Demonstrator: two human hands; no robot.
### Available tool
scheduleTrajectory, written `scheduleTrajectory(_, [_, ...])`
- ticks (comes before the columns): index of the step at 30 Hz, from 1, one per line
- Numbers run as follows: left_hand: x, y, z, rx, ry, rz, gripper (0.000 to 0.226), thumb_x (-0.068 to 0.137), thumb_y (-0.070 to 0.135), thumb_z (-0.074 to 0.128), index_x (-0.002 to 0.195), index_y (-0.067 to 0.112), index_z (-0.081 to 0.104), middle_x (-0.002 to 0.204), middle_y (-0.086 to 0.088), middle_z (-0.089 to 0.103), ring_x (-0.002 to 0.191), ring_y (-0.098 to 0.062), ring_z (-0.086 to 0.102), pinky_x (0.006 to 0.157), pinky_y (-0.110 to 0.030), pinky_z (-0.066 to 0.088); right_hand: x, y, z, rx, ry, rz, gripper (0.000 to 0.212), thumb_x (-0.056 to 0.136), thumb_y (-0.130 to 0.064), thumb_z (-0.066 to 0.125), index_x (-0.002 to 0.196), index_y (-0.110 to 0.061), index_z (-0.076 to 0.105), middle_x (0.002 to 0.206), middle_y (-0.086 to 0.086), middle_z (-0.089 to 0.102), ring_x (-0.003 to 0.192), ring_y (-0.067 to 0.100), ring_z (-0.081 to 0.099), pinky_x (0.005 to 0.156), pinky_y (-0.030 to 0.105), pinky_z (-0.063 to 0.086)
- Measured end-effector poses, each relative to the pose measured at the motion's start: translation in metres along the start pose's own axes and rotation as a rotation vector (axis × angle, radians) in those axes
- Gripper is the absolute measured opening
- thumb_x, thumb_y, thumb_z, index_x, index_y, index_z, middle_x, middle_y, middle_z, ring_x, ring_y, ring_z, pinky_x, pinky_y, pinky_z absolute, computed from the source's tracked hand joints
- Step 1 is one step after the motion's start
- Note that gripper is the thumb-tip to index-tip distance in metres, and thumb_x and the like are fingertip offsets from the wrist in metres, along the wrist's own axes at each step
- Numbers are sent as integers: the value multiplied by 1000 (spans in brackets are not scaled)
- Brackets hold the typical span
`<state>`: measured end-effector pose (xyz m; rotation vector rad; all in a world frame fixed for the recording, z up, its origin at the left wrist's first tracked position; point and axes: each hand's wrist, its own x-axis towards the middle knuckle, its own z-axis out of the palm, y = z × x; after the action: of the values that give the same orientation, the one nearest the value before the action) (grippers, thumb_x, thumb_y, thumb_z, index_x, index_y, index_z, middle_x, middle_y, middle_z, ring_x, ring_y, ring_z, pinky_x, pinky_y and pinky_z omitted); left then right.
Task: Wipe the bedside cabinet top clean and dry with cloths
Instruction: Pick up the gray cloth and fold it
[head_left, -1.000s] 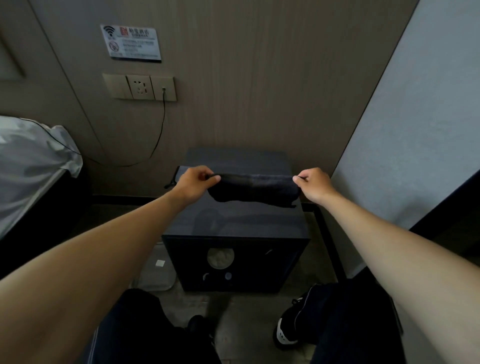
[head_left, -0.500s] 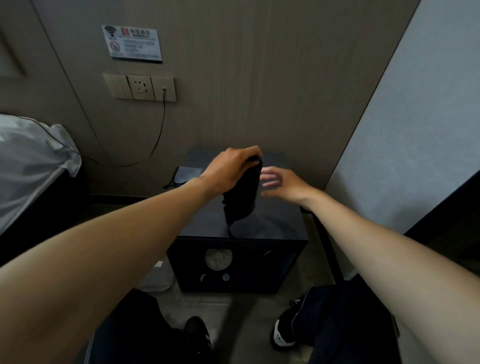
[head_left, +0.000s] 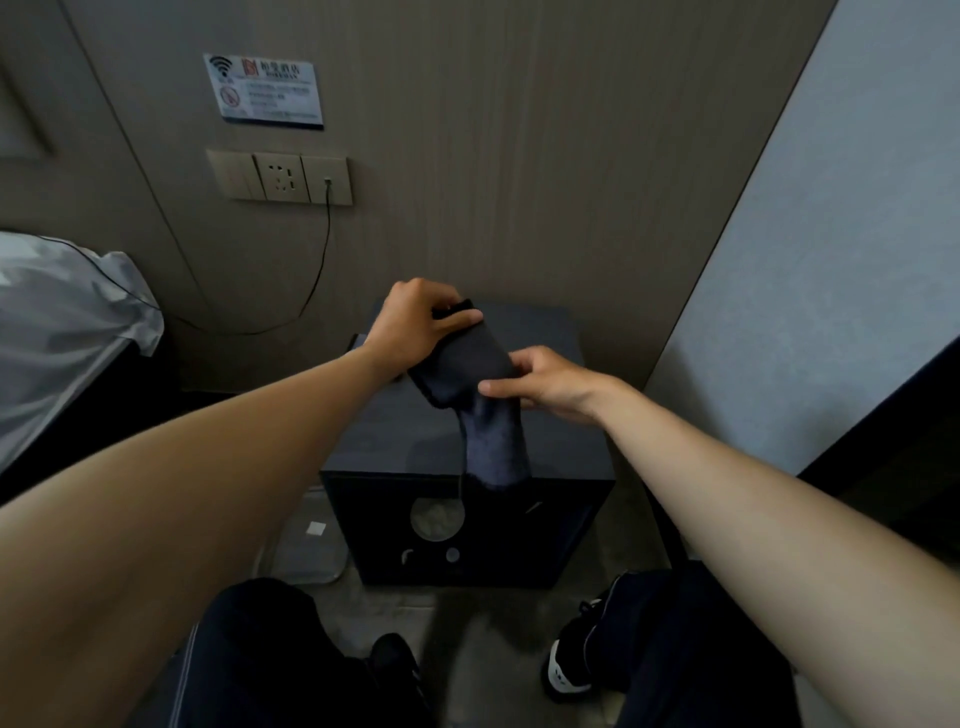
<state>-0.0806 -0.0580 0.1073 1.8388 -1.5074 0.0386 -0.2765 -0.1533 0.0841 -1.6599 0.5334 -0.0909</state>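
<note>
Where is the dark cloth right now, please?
In the head view, the dark cloth hangs at centre above the bedside cabinet top, held by the left hand at its top and the right hand beside it.

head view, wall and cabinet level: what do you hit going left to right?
White bedding → wall sockets with the plugged-in cable → left hand gripping the top of the dark cloth → right hand pinching the cloth → right part of the cabinet top → pale side wall.

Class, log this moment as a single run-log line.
stage: folding cloth | left hand: grips dark cloth top | right hand: pinches its middle | cabinet top: cloth hangs above
</note>
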Motion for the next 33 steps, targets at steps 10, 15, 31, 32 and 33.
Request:
scheduleTrajectory(10, [-39,-10,34,-1061,-235,-1219,77,88,78,30,112,9,53,82,-8,56,68,-21,54,65,-34,44,3,-6,-5,501,129,-16,19,98,-11,58,115,-6,65,108,10,74,102,21,70,81,29,56])
scheduleTrajectory(15, [-46,5,46,-1183,-354,-1001,71,93,72,27,120,16,63,114,-7,70,102,-24,64,81,-34,49,6,-2,-10,517,157,5,23,98,-7,56,118,0,64,111,14,72,102,23,68,89,31,55])
scheduleTrajectory(31, [-45,-2,35,-755,-116,-578,29,83,10,77,111,12,69,95,-8,74,94,-19,71,82,-33,59,6,-4,-21,190,473,69,49,80,-5,80,120,-11,54,110,12,70,91,23,72,65,32,59])
scheduleTrajectory(32, [-44,-3,35,-737,-98,-579,27,83,11,77,109,14,70,97,-10,73,95,-20,71,83,-34,59,6,-3,-23,235,481,56,59,77,-2,82,126,-14,49,111,13,68,93,23,72,65,31,59])
scheduleTrajectory(33, [-44,-5,36,-716,-83,-577,25,82,13,78,106,15,71,99,-11,73,96,-20,71,84,-35,59,6,-3,-25,248,466,39,64,76,1,82,128,-16,48,111,14,67,94,23,71,67,30,58])
